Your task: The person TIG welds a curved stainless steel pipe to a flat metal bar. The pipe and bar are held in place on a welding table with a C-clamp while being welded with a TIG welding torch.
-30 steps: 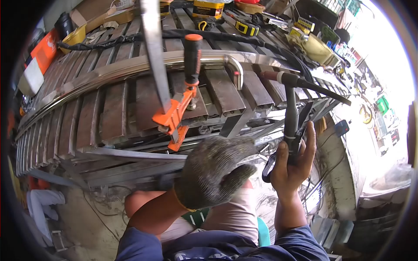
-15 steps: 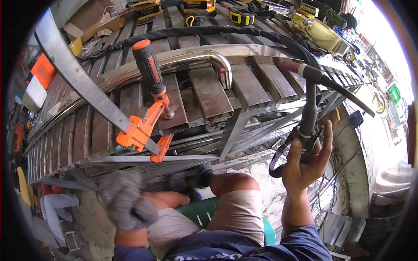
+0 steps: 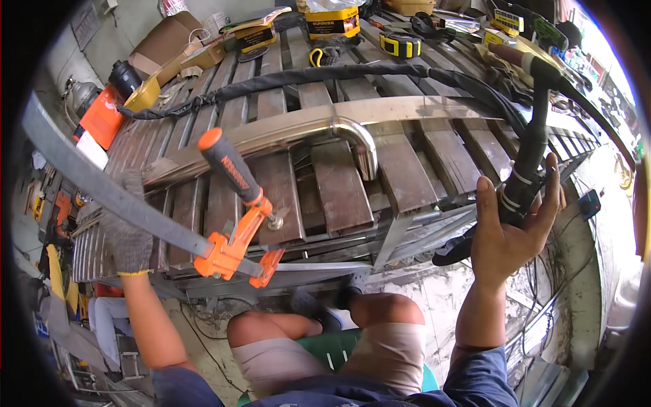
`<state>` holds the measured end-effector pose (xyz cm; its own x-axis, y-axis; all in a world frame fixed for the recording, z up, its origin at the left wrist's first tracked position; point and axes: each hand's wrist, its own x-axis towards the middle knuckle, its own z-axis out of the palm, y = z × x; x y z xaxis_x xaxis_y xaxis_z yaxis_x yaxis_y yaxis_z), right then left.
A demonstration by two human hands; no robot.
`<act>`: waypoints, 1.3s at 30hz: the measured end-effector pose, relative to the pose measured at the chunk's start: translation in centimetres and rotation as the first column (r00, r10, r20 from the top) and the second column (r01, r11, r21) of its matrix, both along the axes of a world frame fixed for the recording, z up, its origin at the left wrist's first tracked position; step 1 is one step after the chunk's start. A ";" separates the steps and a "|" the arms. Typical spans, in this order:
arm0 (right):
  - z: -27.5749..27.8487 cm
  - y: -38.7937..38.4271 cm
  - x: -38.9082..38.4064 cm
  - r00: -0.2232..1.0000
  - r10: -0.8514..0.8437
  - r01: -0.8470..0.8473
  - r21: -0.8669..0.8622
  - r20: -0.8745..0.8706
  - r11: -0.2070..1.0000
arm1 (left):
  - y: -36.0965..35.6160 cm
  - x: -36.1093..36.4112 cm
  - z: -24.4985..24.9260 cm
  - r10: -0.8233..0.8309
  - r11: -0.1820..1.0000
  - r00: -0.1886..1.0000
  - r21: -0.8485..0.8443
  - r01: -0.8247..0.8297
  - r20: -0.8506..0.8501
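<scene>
My right hand [image 3: 508, 237], bare, holds a black TIG welding torch [image 3: 525, 163] upright, thumb and fingers on either side of its handle. The torch head, with a brownish-red cup, points up and left above the bench. My left hand [image 3: 127, 234], in a grey knit glove, is at the bench's left edge, by the left stretch of a bent polished steel pipe [image 3: 271, 144]. A clamp bar crosses in front of that hand, and its finger grip is hidden. Nearby, an orange F-clamp [image 3: 227, 254] with a black-and-orange handle sits at the bench's front edge.
The slatted metal bench [image 3: 332, 186] carries a flat steel bar [image 3: 420, 108] and a black sleeved cable [image 3: 291, 80]. A yellow tape measure [image 3: 400, 45] and boxes [image 3: 332, 24] are farther back. Cables [image 3: 542, 298] hang at the right.
My gloved left hand has moved from above my lap up and left to the bench edge. My right hand and the torch have shifted up and right in view, as the view itself shifts.
</scene>
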<state>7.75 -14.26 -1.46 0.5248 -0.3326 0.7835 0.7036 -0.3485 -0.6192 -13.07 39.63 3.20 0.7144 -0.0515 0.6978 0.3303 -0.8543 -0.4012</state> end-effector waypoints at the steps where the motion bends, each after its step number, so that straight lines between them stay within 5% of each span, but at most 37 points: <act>1: 0.0 0.2 0.4 1.000 0.014 -0.013 0.017 -0.005 1.000 | 0.5 0.4 0.0 0.097 0.967 0.987 0.246 -0.064 -0.126; 7: -0.4 0.9 0.9 0.997 0.062 -0.060 0.041 -0.055 0.997 | -2.2 2.6 0.6 -0.027 0.995 0.998 -0.101 0.021 -0.057; 12: -0.6 0.3 1.7 0.999 0.048 -0.048 -0.061 -0.001 0.997 | -6.5 2.9 1.5 -0.084 0.883 0.996 -0.461 0.083 0.017; 15: 0.2 -0.2 1.6 0.996 0.065 -0.071 -0.107 -0.058 0.992 | -5.3 3.0 1.1 -0.089 0.938 0.995 -0.339 0.073 -0.032; 16: 0.0 -0.5 1.6 0.996 0.004 -0.018 -0.161 -0.088 0.987 | -7.5 2.8 2.3 -0.186 0.925 0.982 -0.329 0.189 0.042; 18: 0.7 -0.3 1.2 0.971 0.136 -0.146 -0.036 -0.199 0.989 | -6.9 3.3 2.0 -0.233 0.921 0.965 -0.291 0.259 0.122; 21: 0.7 -0.8 1.7 0.951 0.166 -0.173 -0.003 -0.262 0.985 | -8.5 2.8 3.8 -0.087 0.891 0.994 -0.450 0.050 -0.062; 25: -1.0 -2.2 4.3 0.986 0.007 -0.029 -0.132 -0.166 0.991 | -6.6 2.4 3.2 -0.117 0.893 0.975 -0.449 0.021 -0.187; 29: 0.3 -2.6 3.8 0.944 -0.134 0.059 -0.248 -0.301 0.967 | -3.4 -0.6 3.9 -0.172 0.889 0.944 -0.456 0.027 -0.280; 31: -0.4 -3.8 5.3 0.932 -0.066 -0.002 -0.186 -0.356 0.983 | -0.2 -2.9 3.5 -0.125 0.884 0.964 -0.467 0.001 -0.234; 33: 0.9 -3.8 4.4 0.902 -0.188 0.063 -0.313 -0.388 0.948 | 2.3 -5.1 3.0 -0.043 0.868 0.982 -0.493 -0.055 -0.184; 35: 0.5 -5.5 5.7 0.922 -0.311 0.175 -0.467 -0.232 0.867 | 3.3 -7.0 2.7 0.077 0.835 0.986 -0.531 -0.146 -0.149; 37: 1.5 -6.0 5.1 0.896 -0.389 0.213 -0.559 -0.215 0.801 | 3.1 -7.6 2.9 0.007 0.834 0.988 -0.544 -0.091 -0.153; 39: 3.3 -4.5 3.1 0.807 -0.397 0.119 -0.538 -0.436 0.835 | 4.0 -6.3 0.9 -0.082 0.829 0.995 -0.558 0.034 -0.062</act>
<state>10.81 -18.73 1.83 0.8367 -0.1864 0.5150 0.1688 -0.8067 -0.5663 -19.33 43.58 4.08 0.7768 0.2843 0.5619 0.2608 -0.9574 0.1238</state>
